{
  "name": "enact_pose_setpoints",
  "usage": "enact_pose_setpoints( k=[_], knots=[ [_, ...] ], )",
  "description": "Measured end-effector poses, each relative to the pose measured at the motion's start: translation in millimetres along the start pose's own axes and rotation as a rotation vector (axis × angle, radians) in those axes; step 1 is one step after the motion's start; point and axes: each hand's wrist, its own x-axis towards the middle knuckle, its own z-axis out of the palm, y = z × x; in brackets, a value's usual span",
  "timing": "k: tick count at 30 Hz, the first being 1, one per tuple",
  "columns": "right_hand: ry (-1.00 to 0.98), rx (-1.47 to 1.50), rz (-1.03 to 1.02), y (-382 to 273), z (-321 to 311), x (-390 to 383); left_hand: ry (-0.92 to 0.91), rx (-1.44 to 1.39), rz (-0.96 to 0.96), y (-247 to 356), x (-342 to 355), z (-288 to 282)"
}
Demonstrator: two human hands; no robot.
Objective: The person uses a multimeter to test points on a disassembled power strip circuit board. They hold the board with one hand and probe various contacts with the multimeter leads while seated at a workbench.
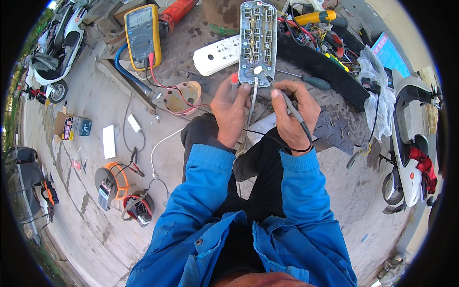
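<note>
An opened power strip (pixel 258 40), its metal contacts bare, lies upright in front of me with a white cord (pixel 254 98) leaving its near end. My left hand (pixel 229 115) is closed around a red-tipped test probe (pixel 234 81) beside the strip's lower left corner. On the other side, my right hand (pixel 301 115) grips a black test probe (pixel 294 107), its tip close to the strip's lower right corner. Whether either tip touches metal I cannot tell. Red and black leads run from a yellow-cased multimeter (pixel 142 38) at the upper left.
A white socket cover (pixel 217 55) lies left of the strip. A screwdriver (pixel 315 82) and a black tray (pixel 325 71) of tools and wires are at right. A plastic bowl (pixel 184 98) stands left of my knees. Scooters (pixel 409 158) are parked around; several items lie on the ground.
</note>
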Motion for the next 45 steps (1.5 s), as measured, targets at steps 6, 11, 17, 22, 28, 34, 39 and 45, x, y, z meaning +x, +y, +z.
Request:
enact_pose_setpoints(
  k=[6,11,17,22,28,34,39,45],
  knots=[
    [-0.035,-0.014,-0.038,1.1,-1.3,0.2,-0.015,0.022,-0.039,3.8,-0.7,-3.7],
    [-0.052,-0.024,-0.032,1.4,-2.3,-0.8,-0.016,-0.011,-0.043,2.4,-0.5,-3.8],
    [-0.065,-0.014,-0.092,5.3,1.6,2.2,-0.013,-0.011,-0.05,0.4,-1.3,-3.7],
    [-0.112,-0.221,-0.293,10.9,8.7,7.5,-0.014,-0.078,-0.072,0.3,-1.7,-3.3],
    [-0.027,-0.385,-0.254,7.1,17.0,8.2,-0.032,-0.064,-0.075,3.8,-1.6,-3.8],
    [-0.001,-0.501,-0.212,2.3,31.9,14.7,-0.02,-0.079,-0.14,6.5,-2.4,-3.3],
    [0.005,-0.533,-0.183,7.5,42.8,19.2,-0.035,-0.032,-0.124,6.7,-1.3,-5.5],
    [0.011,-0.52,-0.227,17.2,49.2,15.5,-0.042,-0.084,-0.126,6.1,-0.2,-5.4]
  ],
)
